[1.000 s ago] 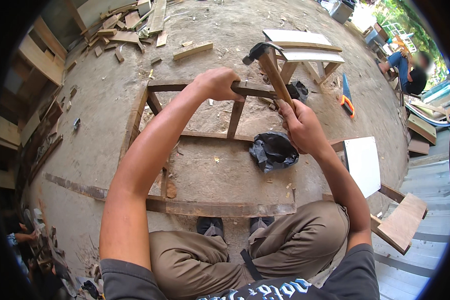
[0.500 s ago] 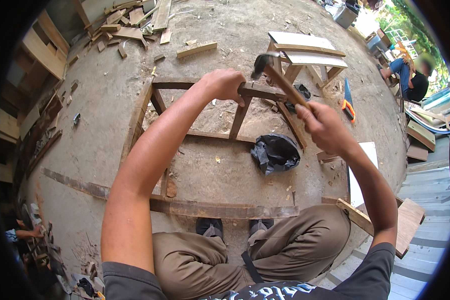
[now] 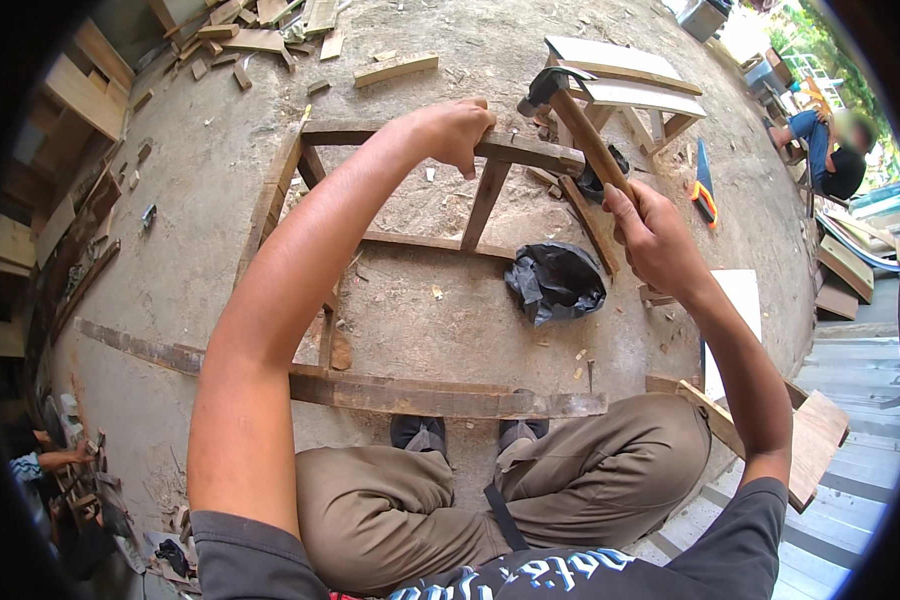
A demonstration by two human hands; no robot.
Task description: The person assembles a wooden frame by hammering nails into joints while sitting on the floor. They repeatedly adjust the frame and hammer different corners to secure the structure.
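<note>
Gripping the hammer (image 3: 570, 115), right hand (image 3: 650, 235) hovers beside left hand (image 3: 455, 130) clutching wooden frame (image 3: 530, 152)

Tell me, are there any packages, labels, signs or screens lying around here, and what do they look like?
No signs, labels or screens that I can make out.
Black plastic bag: crumpled on the concrete inside the wooden frame, below the right hand; the nearest thing to a package.
White flat board: right of the bag, rectangular, blank.

A crumpled black plastic bag (image 3: 556, 281) lies on the ground, a handsaw (image 3: 704, 186) beyond it.
</note>
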